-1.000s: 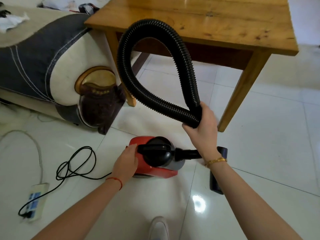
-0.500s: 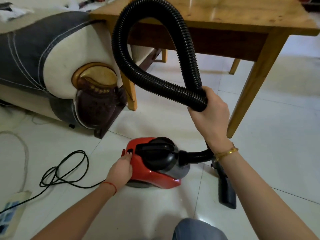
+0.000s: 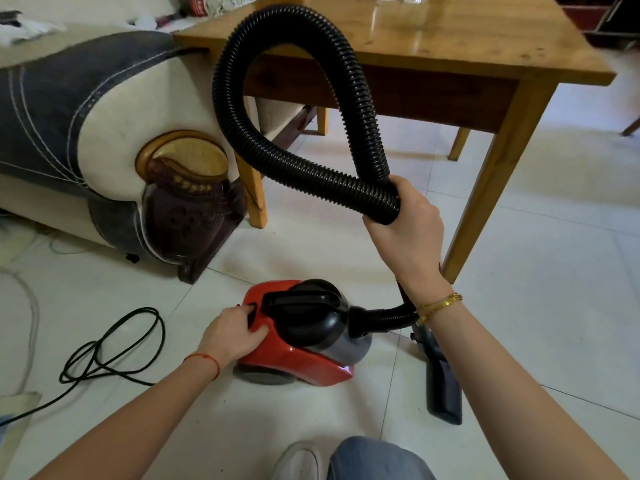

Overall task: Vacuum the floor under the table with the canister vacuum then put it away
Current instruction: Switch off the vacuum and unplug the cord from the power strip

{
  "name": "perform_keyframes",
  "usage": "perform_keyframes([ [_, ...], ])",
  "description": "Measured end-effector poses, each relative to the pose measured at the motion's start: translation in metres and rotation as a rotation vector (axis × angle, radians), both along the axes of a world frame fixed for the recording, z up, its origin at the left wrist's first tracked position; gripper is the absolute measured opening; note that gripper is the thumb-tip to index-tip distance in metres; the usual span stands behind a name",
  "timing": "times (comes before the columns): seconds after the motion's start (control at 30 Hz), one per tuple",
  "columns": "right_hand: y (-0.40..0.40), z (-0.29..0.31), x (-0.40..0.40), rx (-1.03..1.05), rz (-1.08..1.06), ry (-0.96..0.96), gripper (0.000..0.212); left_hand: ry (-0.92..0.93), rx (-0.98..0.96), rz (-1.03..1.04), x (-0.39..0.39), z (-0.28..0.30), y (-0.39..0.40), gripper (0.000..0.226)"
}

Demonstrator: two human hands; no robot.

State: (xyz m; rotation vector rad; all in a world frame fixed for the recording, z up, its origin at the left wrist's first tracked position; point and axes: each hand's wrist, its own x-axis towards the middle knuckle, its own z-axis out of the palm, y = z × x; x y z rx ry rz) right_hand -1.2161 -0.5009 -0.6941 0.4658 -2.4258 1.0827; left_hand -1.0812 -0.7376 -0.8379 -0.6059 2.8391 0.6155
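Gripping hose [image 3: 304,168], right hand [image 3: 407,230], no legible writing

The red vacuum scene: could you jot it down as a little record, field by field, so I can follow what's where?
vacuum: red canister vacuum on the tiled floor, black handle on top
hose: black ribbed hose looped up in front of the wooden table
right hand: right hand grips the folded hose
left hand: left hand grips the vacuum's rear end, fingertips in a dark recess
nozzle: dark floor nozzle lies on the floor to the vacuum's right
cord: black cord coiled loosely on the floor to its left
sofa: sofa arm beside the table
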Motion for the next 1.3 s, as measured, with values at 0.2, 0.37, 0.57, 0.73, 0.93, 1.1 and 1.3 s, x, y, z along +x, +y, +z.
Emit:
perform_keyframes([
  [0.2, -0.003, 0.003, -0.003, 0.039, 0.029, 0.016, 0.041, 0.275, -0.128, -0.463, -0.026, 0.012, 0.016, 0.055],
  [0.37, -0.012, 0.005, -0.006, 0.056, 0.046, 0.018, 0.037, 0.192, -0.060, -0.577, -0.053, 0.012, 0.017, 0.024],
  [0.57, -0.038, 0.017, -0.018, 0.069, 0.086, 0.046, 0.041, 0.141, -0.092, -0.502, -0.050, 0.014, -0.006, 0.040],
  [0.73, -0.087, 0.032, -0.035, -0.004, 0.183, 0.038, 0.043, 0.118, -0.079, -0.371, -0.041, 0.020, -0.053, 0.036],
  [0.93, -0.170, 0.039, -0.052, -0.042, 0.305, 0.027, 0.039, 0.106, -0.117, -0.244, -0.031, 0.035, -0.117, 0.035],
  [1.1, -0.233, 0.038, -0.069, -0.050, 0.357, 0.028, 0.034, 0.059, -0.173, -0.158, -0.030, 0.037, -0.162, 0.036],
  [1.3, -0.286, 0.041, -0.090, -0.076, 0.386, 0.005, 0.039, -0.013, -0.182, -0.078, -0.039, 0.036, -0.195, 0.040],
])
